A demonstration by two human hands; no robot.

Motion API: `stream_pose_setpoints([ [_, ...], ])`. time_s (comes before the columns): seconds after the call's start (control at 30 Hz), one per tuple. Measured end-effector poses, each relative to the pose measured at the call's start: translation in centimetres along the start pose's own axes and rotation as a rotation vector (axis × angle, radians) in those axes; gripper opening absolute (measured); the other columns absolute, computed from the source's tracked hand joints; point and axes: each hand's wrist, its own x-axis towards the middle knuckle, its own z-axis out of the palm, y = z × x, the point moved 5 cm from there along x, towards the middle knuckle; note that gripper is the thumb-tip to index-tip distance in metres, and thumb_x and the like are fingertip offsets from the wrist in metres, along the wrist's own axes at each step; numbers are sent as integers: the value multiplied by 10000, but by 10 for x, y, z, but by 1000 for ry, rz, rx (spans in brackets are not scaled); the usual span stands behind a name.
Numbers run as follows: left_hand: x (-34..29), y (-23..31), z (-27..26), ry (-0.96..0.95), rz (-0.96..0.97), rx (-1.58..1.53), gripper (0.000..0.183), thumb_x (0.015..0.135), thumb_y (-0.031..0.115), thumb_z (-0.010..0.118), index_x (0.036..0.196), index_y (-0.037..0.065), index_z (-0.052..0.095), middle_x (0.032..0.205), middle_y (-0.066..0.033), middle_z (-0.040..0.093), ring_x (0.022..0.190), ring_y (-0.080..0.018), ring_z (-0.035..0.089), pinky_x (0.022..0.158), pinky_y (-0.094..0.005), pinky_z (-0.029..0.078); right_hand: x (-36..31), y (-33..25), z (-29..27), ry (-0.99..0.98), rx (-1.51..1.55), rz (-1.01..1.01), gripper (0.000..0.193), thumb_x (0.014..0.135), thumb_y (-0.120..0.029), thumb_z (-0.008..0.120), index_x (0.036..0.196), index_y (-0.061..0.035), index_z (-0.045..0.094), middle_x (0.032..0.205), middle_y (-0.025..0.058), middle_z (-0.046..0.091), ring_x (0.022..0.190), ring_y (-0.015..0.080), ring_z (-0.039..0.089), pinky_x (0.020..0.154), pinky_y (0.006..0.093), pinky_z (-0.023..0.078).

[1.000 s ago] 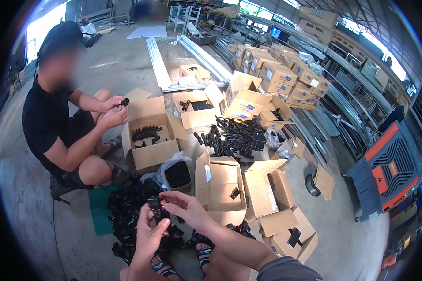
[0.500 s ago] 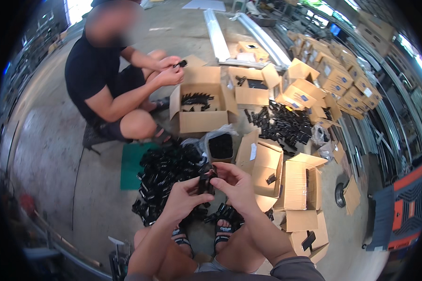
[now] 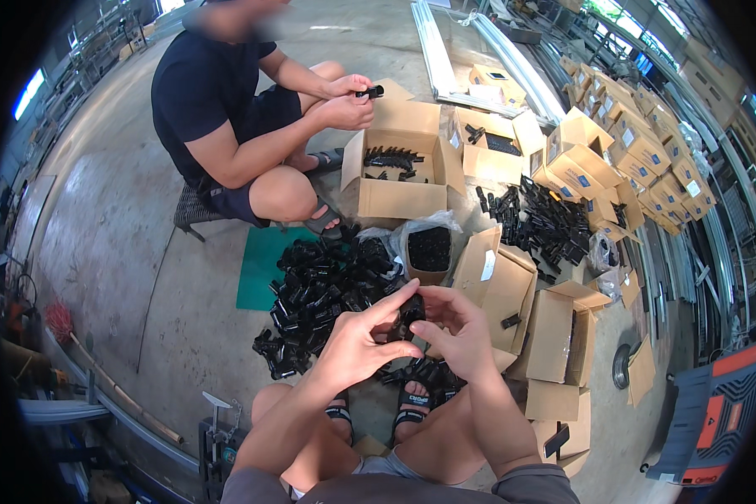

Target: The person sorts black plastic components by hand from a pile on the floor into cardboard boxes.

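Above the floor in front of my knees, I have a small black plastic part between my hands. My right hand grips it, thumb on the near side and fingers curled behind. My left hand is at its left side, index finger and thumb stretched wide apart around it; whether they touch it I cannot tell. The fingers partly cover the part, so its full shape is hidden. Beneath and beyond my hands lies a heap of similar black parts, partly on a green mat. More black parts lie by my sandals.
A co-worker sits at far left, holding another black part over an open carton. A bag-lined box of black pieces stands nearby. Open cartons line my right. Beyond are another black pile and stacked boxes.
My left finger and thumb have spread apart around the part, while my right hand still holds it. The whole scene has shifted rightward in view. The co-worker still holds a black part.
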Motion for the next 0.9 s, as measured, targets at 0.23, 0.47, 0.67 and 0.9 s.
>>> stream_pose_setpoints([
  [0.23, -2, 15, 2, 2, 63, 25, 810, 843, 46, 772, 1534, 176, 371, 731, -18, 458, 717, -84, 392, 659, -199, 399, 1, -2, -1, 5, 50, 18, 451, 840, 6, 753, 1261, 27, 591, 1110, 100, 688, 1023, 167, 657, 920, 325, 518],
  [0.47, -7, 9, -5, -71, -44, -2, 769, 870, -21, 727, 1533, 110, 361, 990, -90, 706, 908, -87, 613, 849, -289, 547, 0, -1, 2, -23, 29, 37, 451, 837, 21, 750, 1259, 40, 592, 1094, 106, 691, 1012, 162, 657, 920, 322, 515],
  [0.67, -5, 13, -5, -33, 20, -56, 660, 856, -7, 748, 1452, 67, 474, 884, -52, 655, 827, -70, 599, 791, -271, 534, 1, -4, 1, -1, 48, 23, 450, 832, 29, 749, 1255, 47, 597, 1084, 102, 690, 1006, 163, 656, 923, 319, 514],
  [0.9, -4, 11, -11, -39, 24, -73, 638, 842, 28, 772, 1423, 89, 515, 806, -35, 635, 784, -55, 560, 769, -273, 526, 1, -3, 5, -34, -41, 9, 446, 817, 38, 756, 1239, 44, 610, 1071, 91, 686, 980, 152, 646, 913, 313, 512],
])
